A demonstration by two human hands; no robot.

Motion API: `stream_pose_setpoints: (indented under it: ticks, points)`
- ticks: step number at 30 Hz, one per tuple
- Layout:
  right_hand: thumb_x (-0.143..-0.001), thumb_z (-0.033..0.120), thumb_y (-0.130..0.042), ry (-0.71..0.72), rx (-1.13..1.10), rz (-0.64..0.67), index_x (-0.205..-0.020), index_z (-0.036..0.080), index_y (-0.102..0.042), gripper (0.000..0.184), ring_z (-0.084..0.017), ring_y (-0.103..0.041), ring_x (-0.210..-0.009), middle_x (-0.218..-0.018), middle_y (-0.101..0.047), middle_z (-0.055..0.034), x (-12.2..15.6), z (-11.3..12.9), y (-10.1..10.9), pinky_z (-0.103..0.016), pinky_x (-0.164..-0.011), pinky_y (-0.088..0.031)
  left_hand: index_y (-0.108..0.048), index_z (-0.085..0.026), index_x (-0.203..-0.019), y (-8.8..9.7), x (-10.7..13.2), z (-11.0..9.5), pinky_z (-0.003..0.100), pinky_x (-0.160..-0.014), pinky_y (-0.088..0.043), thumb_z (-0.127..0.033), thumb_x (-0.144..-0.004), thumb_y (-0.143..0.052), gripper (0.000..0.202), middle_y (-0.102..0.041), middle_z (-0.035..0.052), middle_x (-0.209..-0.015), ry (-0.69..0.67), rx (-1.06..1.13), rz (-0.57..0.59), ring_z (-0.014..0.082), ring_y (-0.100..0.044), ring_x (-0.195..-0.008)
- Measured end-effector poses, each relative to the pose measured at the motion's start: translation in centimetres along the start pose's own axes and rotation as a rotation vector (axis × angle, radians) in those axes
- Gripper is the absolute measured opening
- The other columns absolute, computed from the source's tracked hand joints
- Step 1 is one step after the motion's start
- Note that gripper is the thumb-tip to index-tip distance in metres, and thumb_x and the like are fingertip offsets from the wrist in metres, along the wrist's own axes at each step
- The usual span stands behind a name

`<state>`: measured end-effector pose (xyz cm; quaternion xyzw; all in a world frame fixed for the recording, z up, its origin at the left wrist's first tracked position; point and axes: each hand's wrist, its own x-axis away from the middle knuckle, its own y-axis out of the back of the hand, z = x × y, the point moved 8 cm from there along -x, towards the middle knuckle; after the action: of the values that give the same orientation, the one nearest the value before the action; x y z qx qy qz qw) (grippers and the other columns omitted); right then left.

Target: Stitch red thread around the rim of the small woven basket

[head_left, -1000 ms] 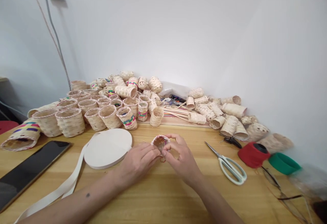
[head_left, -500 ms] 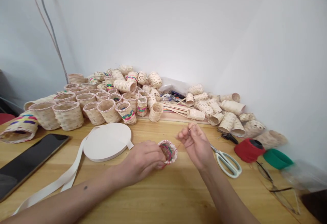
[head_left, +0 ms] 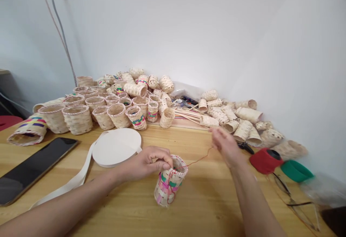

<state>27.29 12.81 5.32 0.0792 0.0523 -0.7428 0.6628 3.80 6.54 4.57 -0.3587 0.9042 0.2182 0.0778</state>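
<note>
My left hand (head_left: pixel 147 162) is closed on the rim of a small woven basket (head_left: pixel 169 184) with pink and green bands, held near upright over the wooden table (head_left: pixel 200 208). A thin red thread (head_left: pixel 196 160) runs from the basket's rim up to my right hand (head_left: pixel 225 144). That hand is out to the right, blurred by motion, its fingers pinched on the thread's end.
Many woven baskets (head_left: pixel 78 118) crowd the back left, and more lie in a pile (head_left: pixel 238 120) at the back right. A white tape roll (head_left: pixel 116 147), a dark phone (head_left: pixel 32 168), red (head_left: pixel 265 160) and green (head_left: pixel 296 171) spools and glasses (head_left: pixel 294 199) lie around.
My right hand has drawn the thread away to the right and up. My left hand has turned the basket from rim-facing-me to near upright, lower on the table.
</note>
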Motion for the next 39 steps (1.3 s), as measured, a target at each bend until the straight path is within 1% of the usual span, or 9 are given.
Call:
stream_pose_setpoints:
  ticks: [4, 6, 11, 15, 19, 24, 29, 34, 39]
  points:
    - [-0.077, 0.038, -0.067, -0.058, 0.26, 0.685, -0.087, 0.02, -0.071, 0.022, -0.011, -0.049, -0.06, -0.071, -0.062, 0.0011, 5.0, 0.1, -9.0, -0.022, -0.054, -0.037, -0.065, -0.013, -0.08, 0.1, 0.0, 0.1, 0.021, -0.066, -0.039, -0.04, -0.09, -0.053, 0.032, -0.056, 0.0019, -0.074, 0.02, 0.004, -0.009, 0.0119, -0.051, -0.069]
    - [-0.081, 0.037, -0.063, -0.065, 0.255, 0.846, -0.086, 0.02, -0.072, 0.02, -0.012, -0.051, -0.065, -0.074, -0.064, 0.0005, 6.8, 0.2, -11.1, -0.023, -0.059, -0.038, -0.066, -0.013, -0.08, 0.1, 0.0, 0.1, 0.021, -0.065, -0.039, -0.04, -0.089, -0.053, 0.031, -0.056, 0.0015, -0.073, 0.027, 0.011, -0.009, 0.0117, -0.05, -0.069]
    - [-0.078, 0.038, -0.065, -0.061, 0.237, 0.843, -0.068, 0.017, -0.067, 0.023, -0.01, -0.045, -0.056, -0.06, -0.056, 0.0024, 7.2, 0.2, -11.9, -0.022, -0.053, -0.034, -0.068, -0.013, -0.082, 0.0, 0.0, 0.1, 0.022, -0.065, -0.04, -0.04, -0.089, -0.054, 0.031, -0.058, 0.0027, -0.075, 0.016, 0.003, 0.0, 0.0119, -0.052, -0.069]
    - [-0.083, 0.038, -0.058, 0.132, 0.454, 0.586, -0.067, 0.017, -0.062, 0.026, -0.01, -0.041, -0.053, -0.056, -0.052, 0.0027, 5.8, 0.8, -10.9, -0.022, -0.05, -0.03, -0.069, -0.013, -0.084, 0.0, 0.0, 0.1, 0.023, -0.065, -0.041, -0.041, -0.09, -0.052, 0.033, -0.06, 0.0039, -0.077, 0.011, 0.011, 0.001, 0.0126, -0.053, -0.07]
    - [-0.084, 0.033, -0.052, 0.355, 0.848, 0.165, -0.063, 0.019, -0.057, 0.025, -0.012, -0.041, -0.053, -0.056, -0.05, 0.0022, 3.1, 1.5, -7.3, -0.025, -0.054, -0.028, -0.068, -0.011, -0.081, -0.4, 0.0, -0.2, 0.024, -0.065, -0.041, -0.044, -0.09, -0.052, 0.037, -0.06, 0.0055, -0.077, -0.022, 0.029, 0.031, 0.0132, -0.053, -0.07]
    - [-0.079, 0.03, -0.053, 0.273, 0.942, -0.073, -0.066, 0.019, -0.063, 0.02, -0.014, -0.037, -0.051, -0.052, -0.045, 0.0011, 0.0, 0.3, -1.8, -0.025, -0.051, -0.022, -0.067, -0.011, -0.078, -0.7, -0.1, -0.6, 0.024, -0.062, -0.04, -0.049, -0.089, -0.05, 0.043, -0.059, 0.0055, -0.073, -0.03, 0.016, 0.037, 0.0127, -0.051, -0.066]
    - [-0.081, 0.039, -0.059, 0.232, 0.734, 0.269, -0.112, 0.021, -0.067, 0.036, -0.011, -0.035, -0.048, -0.051, -0.037, 0.0066, 1.8, 0.9, -4.9, -0.022, -0.048, -0.025, -0.068, -0.012, -0.082, -0.5, -0.1, -0.6, 0.023, -0.065, -0.041, -0.047, -0.089, -0.051, 0.04, -0.062, 0.006, -0.077, -0.031, 0.004, 0.007, 0.0131, -0.054, -0.069]
    - [-0.081, 0.041, -0.062, 0.027, 0.344, 0.808, -0.095, 0.021, -0.074, 0.027, -0.012, -0.048, -0.06, -0.067, -0.06, 0.0004, 6.2, 0.4, -10.7, -0.022, -0.054, -0.036, -0.068, -0.011, -0.079, -0.3, -0.1, -0.3, 0.022, -0.063, -0.041, -0.045, -0.088, -0.053, 0.038, -0.059, 0.0037, -0.073, -0.014, 0.038, -0.017, 0.0121, -0.053, -0.067]
    - [-0.079, 0.037, -0.065, -0.087, 0.237, 0.894, -0.076, 0.019, -0.072, 0.02, -0.014, -0.052, -0.066, -0.071, -0.063, -0.0002, 7.1, -0.1, -11.6, -0.024, -0.062, -0.039, -0.07, -0.011, -0.082, -0.3, -0.1, -0.1, 0.023, -0.064, -0.043, -0.041, -0.088, -0.055, 0.034, -0.06, 0.0056, -0.075, -0.004, 0.036, -0.009, 0.0133, -0.055, -0.068]
